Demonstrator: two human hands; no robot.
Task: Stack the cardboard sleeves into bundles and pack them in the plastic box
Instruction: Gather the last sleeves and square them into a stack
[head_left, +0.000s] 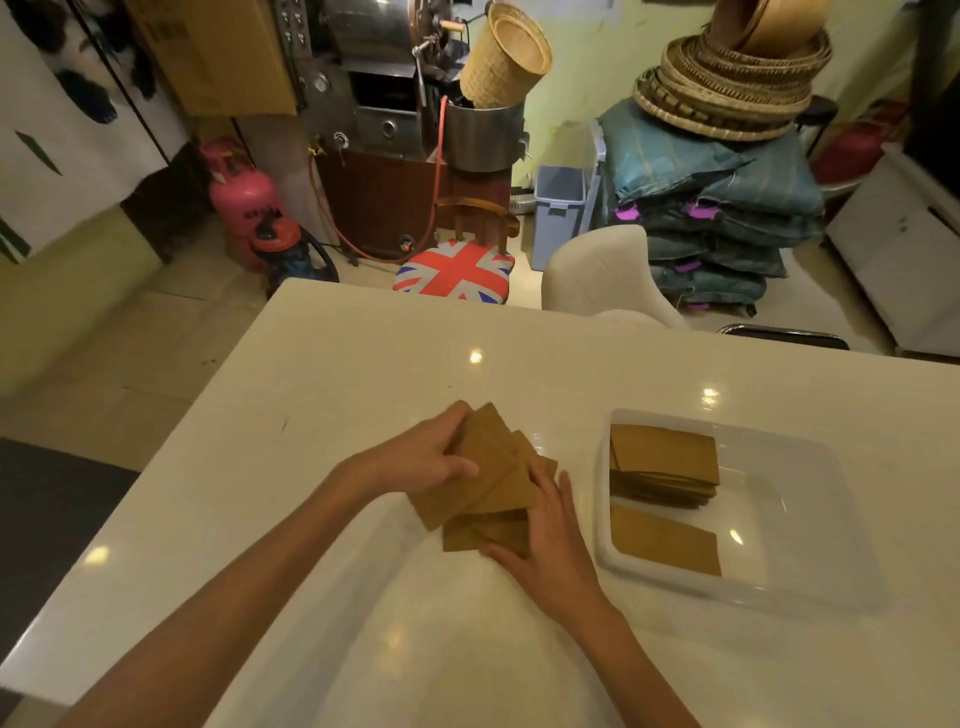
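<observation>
A loose pile of flat brown cardboard sleeves (488, 480) lies fanned out on the white table (322, 395). My left hand (421, 457) grips the pile's upper left side, thumb on top. My right hand (550, 540) presses flat against the pile's lower right edge. To the right stands a clear plastic box (810, 525). Inside it a thick bundle of sleeves (662, 462) rests at the far left end, and a single flat sleeve (665, 540) lies nearer to me.
A white chair (608, 275) and a stool with a flag-pattern cushion (454, 270) stand beyond the table's far edge. Behind them are a pink gas cylinder (241, 197), a metal machine (379, 93), stacked sacks (711, 208) and woven baskets (727, 88).
</observation>
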